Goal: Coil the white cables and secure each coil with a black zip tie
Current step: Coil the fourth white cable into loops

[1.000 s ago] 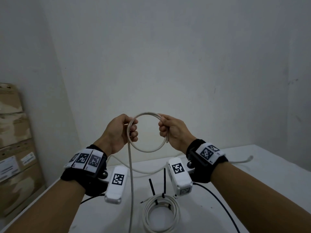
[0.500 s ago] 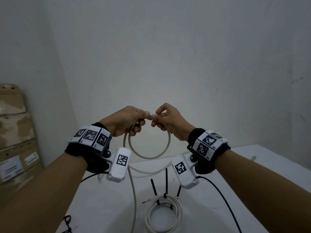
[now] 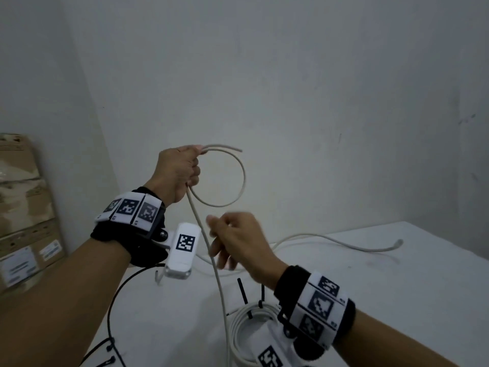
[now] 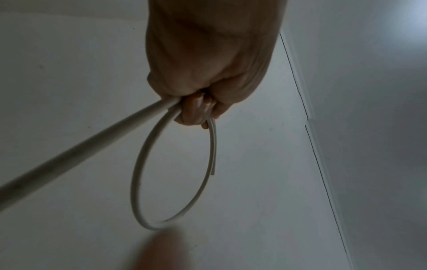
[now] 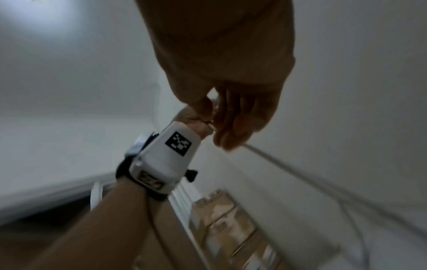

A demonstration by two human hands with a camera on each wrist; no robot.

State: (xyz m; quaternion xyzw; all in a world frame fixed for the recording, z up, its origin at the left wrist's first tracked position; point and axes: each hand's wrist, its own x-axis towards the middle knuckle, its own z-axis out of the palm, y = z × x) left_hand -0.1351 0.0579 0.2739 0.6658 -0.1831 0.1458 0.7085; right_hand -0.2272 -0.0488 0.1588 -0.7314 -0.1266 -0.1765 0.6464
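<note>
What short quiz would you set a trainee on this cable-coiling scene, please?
1. Which hand grips the thin white round cable's loop? A) left hand B) right hand C) neither
2. True or false: the finished coil of white cable on the white table already carries black plastic zip ties.
3. How many full loops hang from the gripping hand?

Key: 1 A; 2 true; 3 one.
</note>
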